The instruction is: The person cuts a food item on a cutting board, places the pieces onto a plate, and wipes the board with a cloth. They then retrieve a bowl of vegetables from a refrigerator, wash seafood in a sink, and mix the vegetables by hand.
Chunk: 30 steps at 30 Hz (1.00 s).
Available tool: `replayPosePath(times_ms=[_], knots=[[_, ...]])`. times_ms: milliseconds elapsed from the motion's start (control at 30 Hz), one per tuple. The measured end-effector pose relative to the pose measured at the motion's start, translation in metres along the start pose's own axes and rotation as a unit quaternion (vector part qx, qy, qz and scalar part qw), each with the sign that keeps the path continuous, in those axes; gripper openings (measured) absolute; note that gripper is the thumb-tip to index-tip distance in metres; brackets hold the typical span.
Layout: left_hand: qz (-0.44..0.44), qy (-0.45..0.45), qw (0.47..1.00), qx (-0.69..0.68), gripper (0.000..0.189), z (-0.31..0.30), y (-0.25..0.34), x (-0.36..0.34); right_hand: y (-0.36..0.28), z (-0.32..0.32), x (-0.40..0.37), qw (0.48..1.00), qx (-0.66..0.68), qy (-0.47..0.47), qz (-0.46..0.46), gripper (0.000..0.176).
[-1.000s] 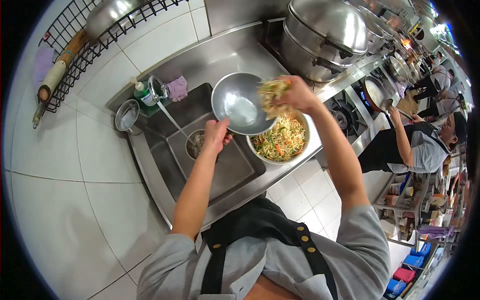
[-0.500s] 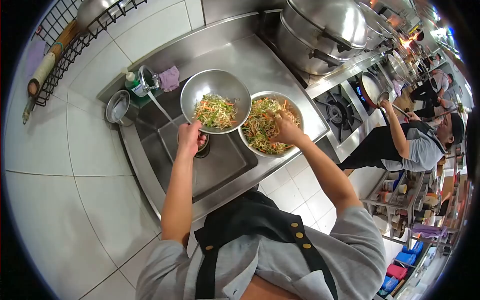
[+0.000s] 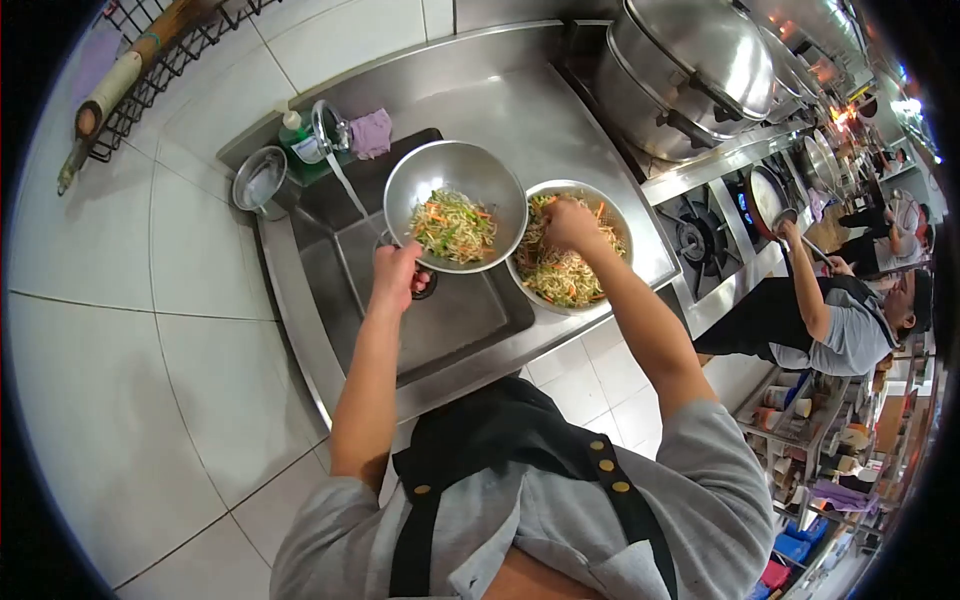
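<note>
My left hand [image 3: 396,274] grips the near-left rim of a stainless steel mixing bowl [image 3: 420,175], held over the sink. Inside it sits a heap of shredded vegetables [image 3: 453,227] with green, pale and orange strands. A second steel bowl [image 3: 626,222] on the counter at its right holds a larger pile of the same mix [image 3: 567,282]. My right hand [image 3: 570,224] is down in that pile with curled fingers, closed on some shredded vegetables. Its fingertips are hidden in the strands.
Under the held bowl is a sink [image 3: 455,335] with a faucet [image 3: 327,128]. A green bottle [image 3: 298,138], purple cloth [image 3: 371,134] and metal pot [image 3: 262,180] stand behind it. A large steamer pot [image 3: 665,85] and gas burner [image 3: 697,235] lie right; a co-worker [image 3: 830,310] handles a wok.
My right hand has shifted toward the back of the second bowl, its fingers now more curled into the vegetables. My left hand keeps hold of its bowl. The whole view has shifted slightly.
</note>
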State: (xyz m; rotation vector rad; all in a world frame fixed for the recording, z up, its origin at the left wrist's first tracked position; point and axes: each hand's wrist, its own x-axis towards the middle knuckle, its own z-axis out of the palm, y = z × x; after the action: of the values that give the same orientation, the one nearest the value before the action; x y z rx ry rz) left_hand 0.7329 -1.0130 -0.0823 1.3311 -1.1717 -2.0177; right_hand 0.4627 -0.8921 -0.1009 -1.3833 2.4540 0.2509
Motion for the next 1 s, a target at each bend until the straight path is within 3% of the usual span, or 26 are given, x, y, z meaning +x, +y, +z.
replayPosePath(times_ms=[67, 100, 267, 333, 367, 467, 500, 533, 600, 700, 767, 867, 900, 1000], knots=[[-0.004, 0.003, 1.0, -0.005, 0.013, -0.001, 0.003, -0.004, 0.02, -0.014, -0.008, 0.991, 0.127, -0.017, -0.028, 0.05], [-0.003, 0.006, 1.0, 0.0, 0.013, -0.002, 0.004, -0.003, 0.02, -0.014, -0.018, 0.989, 0.146, 0.017, -0.018, 0.051], [-0.006, -0.001, 1.0, 0.001, 0.013, 0.0, 0.002, 0.0, 0.033, 0.017, -0.005, 0.995, 0.067, 0.054, -0.059, 0.054], [-0.008, -0.004, 1.0, 0.003, 0.013, 0.001, 0.004, 0.001, 0.04, -0.009, -0.013, 0.972, 0.229, 0.042, 0.02, 0.032], [-0.016, -0.005, 1.0, 0.008, 0.013, 0.002, 0.003, -0.002, 0.044, -0.02, -0.019, 0.957, 0.286, 0.01, 0.044, 0.035], [-0.023, -0.016, 0.999, 0.018, 0.012, 0.006, 0.005, -0.003, 0.065, -0.026, -0.019, 0.931, 0.361, 0.037, 0.05, 0.039], [-0.022, -0.016, 0.999, 0.018, 0.012, 0.008, 0.005, -0.004, 0.061, -0.042, -0.025, 0.925, 0.371, 0.086, 0.0, 0.034], [-0.022, -0.027, 0.999, 0.023, 0.012, 0.012, 0.004, -0.005, 0.066, -0.064, -0.034, 0.907, 0.421, 0.02, -0.009, 0.029], [-0.023, -0.034, 0.999, 0.03, 0.013, 0.017, 0.002, -0.008, 0.065, -0.093, -0.038, 0.88, 0.465, 0.048, -0.087, 0.025], [-0.051, -0.07, 0.996, 0.027, 0.012, 0.033, -0.002, -0.008, 0.039, -0.127, -0.04, 0.887, 0.43, 0.054, -0.16, 0.028], [-0.055, -0.086, 0.995, 0.021, 0.012, 0.044, -0.003, -0.01, 0.011, -0.115, -0.023, 0.932, 0.312, 0.054, -0.176, 0.04], [-0.056, -0.096, 0.994, 0.012, 0.013, 0.052, 0.0, -0.008, -0.006, -0.116, -0.026, 0.931, 0.31, 0.06, -0.182, 0.042], [-0.054, -0.086, 0.995, 0.023, 0.012, 0.051, 0.0, -0.007, 0.0, -0.124, -0.035, 0.914, 0.367, 0.059, -0.162, 0.04], [-0.055, -0.086, 0.994, 0.031, 0.012, 0.038, -0.008, -0.004, 0.043, -0.115, -0.049, 0.937, 0.334, 0.087, -0.06, 0.036]])
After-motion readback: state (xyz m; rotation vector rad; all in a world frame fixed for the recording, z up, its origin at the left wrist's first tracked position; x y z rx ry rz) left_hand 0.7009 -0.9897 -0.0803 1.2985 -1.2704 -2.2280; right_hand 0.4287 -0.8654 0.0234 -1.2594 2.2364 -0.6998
